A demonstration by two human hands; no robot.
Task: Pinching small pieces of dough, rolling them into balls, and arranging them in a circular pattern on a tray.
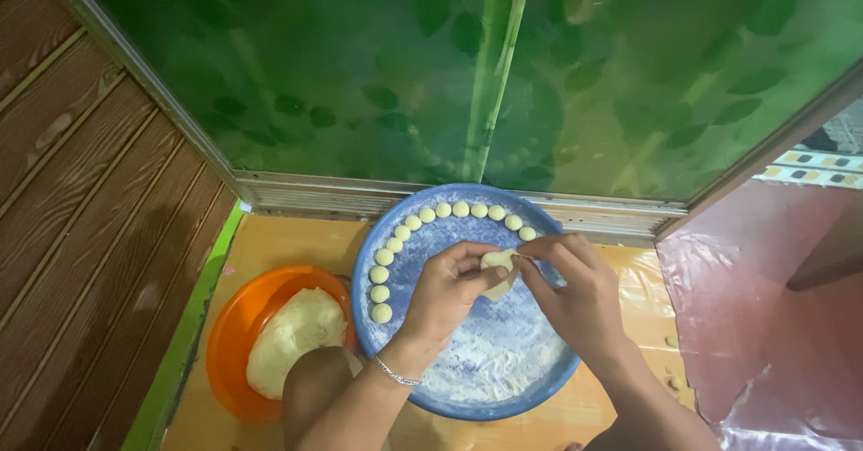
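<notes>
Both my hands meet over a round blue tray (539,388) dusted with white flour. My left hand (447,291) and my right hand (575,294) pinch a small pale piece of dough (500,262) between their fingertips. Several small dough balls (381,275) line the tray's left and far rim in an arc. A thin bracelet circles my left wrist. To the left, an orange bowl (235,325) holds a large lump of dough (297,334).
The tray and bowl rest on a yellow-orange mat (279,240). A green leaf-patterned panel (378,73) in a metal frame stands just behind. Brown wood-grain boards (81,199) lie at the left, a reddish plastic sheet (764,325) at the right.
</notes>
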